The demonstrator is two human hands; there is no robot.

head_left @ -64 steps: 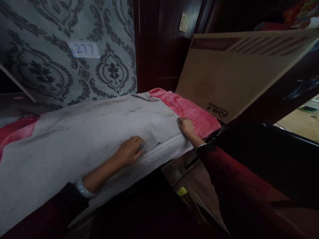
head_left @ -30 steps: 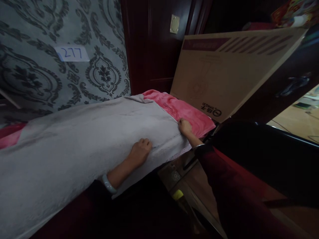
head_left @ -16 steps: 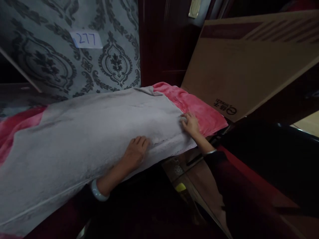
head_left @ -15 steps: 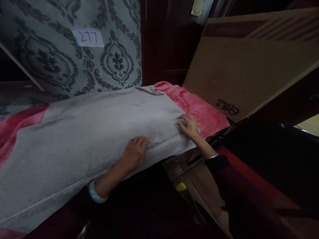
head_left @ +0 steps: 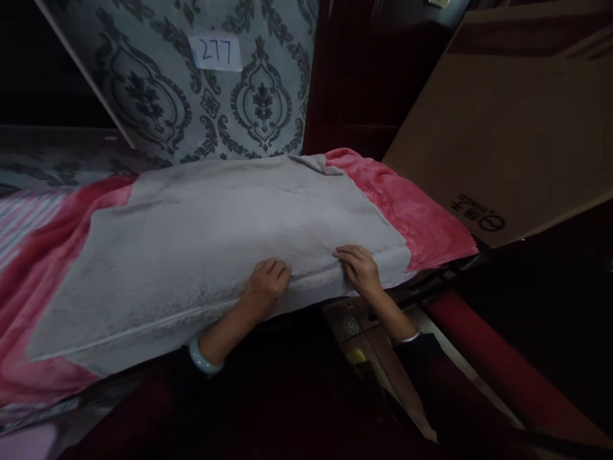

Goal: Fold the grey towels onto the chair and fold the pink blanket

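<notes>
A wide, soft grey cloth [head_left: 215,223] lies spread over a pink-red blanket [head_left: 421,220], its front edge showing as a pale line running left to right. My left hand [head_left: 265,284] rests on that edge near the middle, fingers curled and closed on the cloth. To its right, my right hand [head_left: 360,271] has thumb and fingers drawn together at the same edge, pinching the cloth. A small fold sticks up at the cloth's far right corner. The palms and the undersides of the fingers are hidden.
Behind stands a patterned wall with a paper label [head_left: 216,52] reading 277. A large cardboard box [head_left: 502,128] leans at the right, beside a dark red door [head_left: 359,76]. A dark screen-like panel [head_left: 52,70] is at the upper left. Striped bedding [head_left: 29,214] shows at the left.
My right hand has come down and toward me, from the cloth's right end to its front edge, nearer my left hand. The left hand stays at the edge. The view has shifted left.
</notes>
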